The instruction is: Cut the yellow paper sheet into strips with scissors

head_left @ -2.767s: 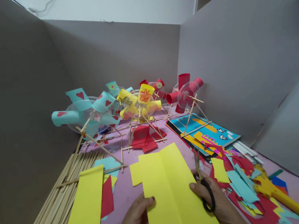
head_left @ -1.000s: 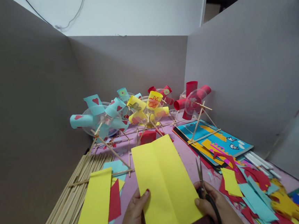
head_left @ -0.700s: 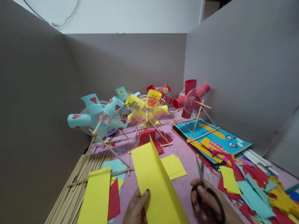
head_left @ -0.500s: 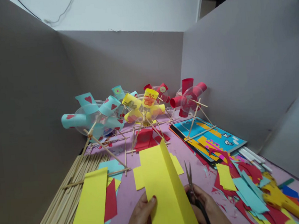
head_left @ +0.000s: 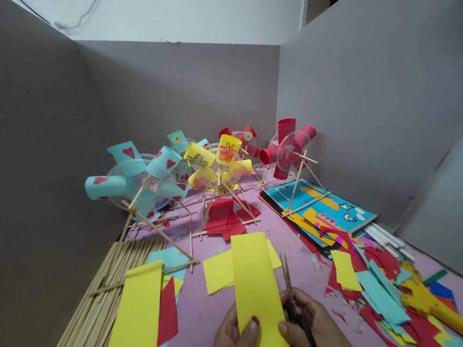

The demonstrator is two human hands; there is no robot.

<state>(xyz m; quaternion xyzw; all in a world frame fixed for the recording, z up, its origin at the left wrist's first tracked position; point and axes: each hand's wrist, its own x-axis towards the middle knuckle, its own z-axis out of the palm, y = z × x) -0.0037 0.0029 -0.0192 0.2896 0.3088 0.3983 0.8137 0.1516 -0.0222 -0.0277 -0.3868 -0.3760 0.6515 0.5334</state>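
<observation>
A yellow paper sheet (head_left: 256, 290), folded lengthwise into a narrow strip, stands between my two hands over the pink table (head_left: 195, 317). My left hand (head_left: 234, 343) pinches its lower left edge with the thumb on top. My right hand (head_left: 310, 331) presses the strip's right edge with the thumb while holding black-handled scissors (head_left: 291, 298), blades closed and pointing away from me. A smaller yellow piece (head_left: 219, 270) lies flat behind the strip.
A long yellow strip (head_left: 135, 322) and a bundle of wooden sticks (head_left: 89, 310) lie at left. Paper pinwheels on stick frames (head_left: 215, 169) stand at the back. Coloured card stack (head_left: 319, 211), paper scraps (head_left: 375, 285) and a yellow glue gun (head_left: 433, 304) lie at right. Grey partition boards (head_left: 371, 102) enclose the table.
The open yellow sheet has been folded in half lengthwise into a narrow strip. My right hand moved in from the right edge to press the fold, scissors still in it.
</observation>
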